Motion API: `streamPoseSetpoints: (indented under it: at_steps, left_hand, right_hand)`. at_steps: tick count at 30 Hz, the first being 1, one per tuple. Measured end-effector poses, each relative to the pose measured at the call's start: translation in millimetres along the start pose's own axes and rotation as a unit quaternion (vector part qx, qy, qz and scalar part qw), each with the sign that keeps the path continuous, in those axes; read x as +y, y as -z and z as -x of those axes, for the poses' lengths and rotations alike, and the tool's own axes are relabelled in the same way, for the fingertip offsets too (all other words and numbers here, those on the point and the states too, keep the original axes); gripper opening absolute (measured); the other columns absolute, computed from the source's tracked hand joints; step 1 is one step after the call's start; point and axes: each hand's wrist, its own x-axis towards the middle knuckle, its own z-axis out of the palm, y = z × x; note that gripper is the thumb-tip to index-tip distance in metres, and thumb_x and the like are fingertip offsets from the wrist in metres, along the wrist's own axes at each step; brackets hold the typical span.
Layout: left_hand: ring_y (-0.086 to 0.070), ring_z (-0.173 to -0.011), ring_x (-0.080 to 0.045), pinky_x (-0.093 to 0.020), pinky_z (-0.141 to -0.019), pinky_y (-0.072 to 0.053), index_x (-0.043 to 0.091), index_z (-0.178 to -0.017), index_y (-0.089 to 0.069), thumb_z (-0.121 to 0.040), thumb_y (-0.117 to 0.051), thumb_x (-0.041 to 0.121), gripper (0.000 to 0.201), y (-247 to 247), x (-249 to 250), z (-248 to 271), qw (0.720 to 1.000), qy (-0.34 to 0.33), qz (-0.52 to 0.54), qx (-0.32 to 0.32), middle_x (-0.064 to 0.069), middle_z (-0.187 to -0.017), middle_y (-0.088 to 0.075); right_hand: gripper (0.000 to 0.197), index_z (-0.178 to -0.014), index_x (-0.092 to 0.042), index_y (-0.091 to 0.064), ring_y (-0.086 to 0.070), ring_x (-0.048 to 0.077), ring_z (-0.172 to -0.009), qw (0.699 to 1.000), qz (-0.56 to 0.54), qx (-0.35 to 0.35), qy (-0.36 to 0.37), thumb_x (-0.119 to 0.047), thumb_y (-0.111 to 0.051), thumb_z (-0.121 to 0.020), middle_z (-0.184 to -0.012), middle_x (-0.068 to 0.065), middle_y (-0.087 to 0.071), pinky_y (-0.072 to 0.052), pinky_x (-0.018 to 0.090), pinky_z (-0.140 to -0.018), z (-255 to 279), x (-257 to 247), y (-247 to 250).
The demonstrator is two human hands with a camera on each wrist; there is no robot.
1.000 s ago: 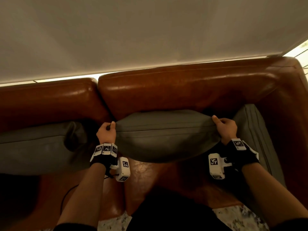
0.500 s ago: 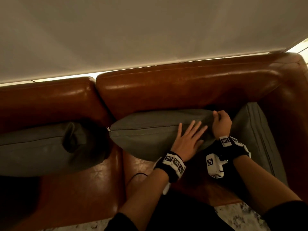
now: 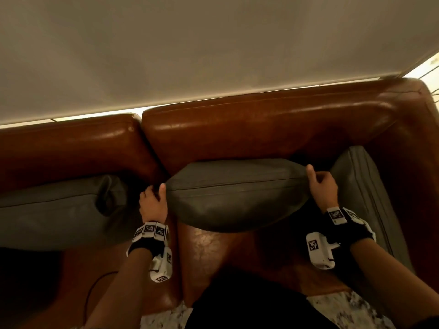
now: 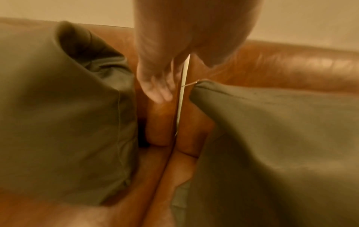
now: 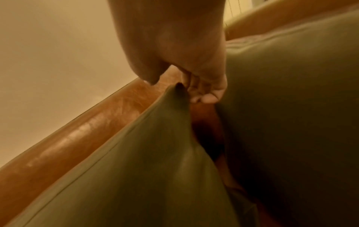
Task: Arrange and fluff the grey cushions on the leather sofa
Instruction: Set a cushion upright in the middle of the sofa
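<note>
Middle cushion [image 3: 235,195] on sofa [image 3: 261,129], right hand [image 3: 320,186] pinching its right corner; left hand [image 3: 152,203] at left corner, grip unclear

Dim warm light, glare on sofa [image 3: 261,124] leather, blurred wrist views, dark lower corners.

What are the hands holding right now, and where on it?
The right hand pinches the middle grey fabric cushion at its upper right corner. The left hand is at its left corner; grip unclear.
</note>
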Motion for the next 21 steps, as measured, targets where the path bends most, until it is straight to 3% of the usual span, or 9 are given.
streamPoseSetpoints:
  at_steps: [2, 4, 8, 11, 13, 15, 17, 19, 21]
  left_hand:
    - [-0.051, -0.119, -0.039, -0.041, -0.101, -0.038, -0.005, -0.123, -0.052, -0.093, -0.05, 0.036, 0.051, -2, 7, 11, 0.994, 0.049, 0.099, -0.004, -0.027, -0.124, -0.056]
    - [-0.054, -0.117, -0.038, -0.039, -0.099, -0.04, -0.005, -0.121, -0.055, -0.089, -0.059, 0.029, 0.047, -2, 14, 17, 0.982, 0.085, 0.17, 0.02, -0.026, -0.122, -0.06]
    - [-0.055, -0.116, -0.036, -0.037, -0.098, -0.041, -0.005, -0.12, -0.058, -0.088, -0.062, 0.023, 0.043, 9, 21, 14, 0.978, 0.081, 0.189, 0.049, -0.025, -0.121, -0.061]
    - [-0.054, -0.117, -0.037, -0.039, -0.101, -0.041, -0.002, -0.122, -0.055, -0.088, -0.061, 0.027, 0.045, 7, 15, 11, 0.983, 0.1, 0.154, -0.008, -0.024, -0.124, -0.059]
    - [-0.051, -0.12, -0.037, -0.045, -0.103, -0.043, 0.009, -0.129, -0.049, -0.088, -0.059, 0.033, 0.049, 6, 15, 7, 0.977, 0.127, 0.156, -0.071, -0.019, -0.132, -0.054]
    - [-0.046, -0.125, -0.035, -0.047, -0.103, -0.043, 0.017, -0.136, -0.042, -0.089, -0.054, 0.039, 0.054, 8, 22, -2, 0.966, 0.142, 0.184, -0.117, -0.014, -0.14, -0.046]
    - [-0.048, -0.123, -0.035, -0.047, -0.102, -0.042, 0.016, -0.132, -0.048, -0.088, -0.049, 0.051, 0.056, 11, 36, -7, 0.959, 0.153, 0.202, -0.129, -0.013, -0.136, -0.05]
    - [-0.053, -0.116, -0.037, -0.043, -0.102, -0.042, 0.007, -0.12, -0.058, -0.09, -0.045, 0.053, 0.057, 10, 49, -9, 0.97, 0.14, 0.172, -0.097, -0.018, -0.125, -0.058]
    - [-0.052, -0.116, -0.039, -0.041, -0.098, -0.04, 0.0, -0.118, -0.06, -0.095, -0.047, 0.038, 0.047, 6, 57, -8, 0.981, 0.125, 0.143, -0.033, -0.022, -0.123, -0.059]
  right_hand:
    - [0.055, -0.113, 0.001, -0.058, -0.056, 0.033, -0.111, 0.999, 0.014, -0.013, -0.032, -0.049, -0.049, -0.09, -0.115, 0.019, -0.062, -0.039, 0.032, -0.087, 6, 9, 8]
    - [0.049, -0.111, 0.0, -0.06, -0.058, 0.034, -0.107, 0.999, 0.009, -0.017, -0.028, -0.044, -0.052, -0.091, -0.111, 0.02, -0.064, -0.042, 0.036, -0.087, 9, 14, 10]
    - [0.04, -0.1, -0.002, -0.064, -0.061, 0.034, -0.099, 1.0, -0.016, 0.014, 0.003, -0.039, -0.055, -0.091, -0.101, 0.02, -0.067, -0.043, 0.035, -0.081, 6, 12, 15]
    - [0.04, -0.104, 0.001, -0.063, -0.059, 0.035, -0.103, 1.0, -0.009, 0.006, -0.011, -0.036, -0.054, -0.092, -0.107, 0.022, -0.065, -0.041, 0.034, -0.083, 10, 9, 16]
    - [0.043, -0.114, 0.001, -0.06, -0.056, 0.035, -0.109, 0.999, -0.026, -0.009, -0.044, -0.035, -0.052, -0.093, -0.117, 0.022, -0.061, -0.041, 0.034, -0.089, 9, 4, 17]
    - [0.05, -0.117, -0.002, -0.058, -0.055, 0.033, -0.108, 0.993, -0.082, -0.033, -0.082, -0.044, -0.051, -0.091, -0.121, 0.019, -0.059, -0.042, 0.037, -0.094, 0, -10, 16]
    - [0.058, -0.106, -0.004, -0.061, -0.056, 0.035, -0.107, 0.989, -0.083, -0.058, -0.107, -0.058, -0.049, -0.087, -0.114, 0.018, -0.061, -0.044, 0.041, -0.097, -11, -29, 11]
    - [0.056, -0.095, -0.003, -0.063, -0.056, 0.038, -0.108, 0.992, -0.027, -0.071, -0.099, -0.057, -0.051, -0.086, -0.108, 0.02, -0.062, -0.042, 0.041, -0.095, -18, -42, 3]
    - [0.046, -0.107, 0.001, -0.064, -0.053, 0.037, -0.115, 0.995, 0.004, -0.046, -0.087, -0.041, -0.06, -0.088, -0.118, 0.019, -0.062, -0.041, 0.041, -0.099, -28, -46, -3]
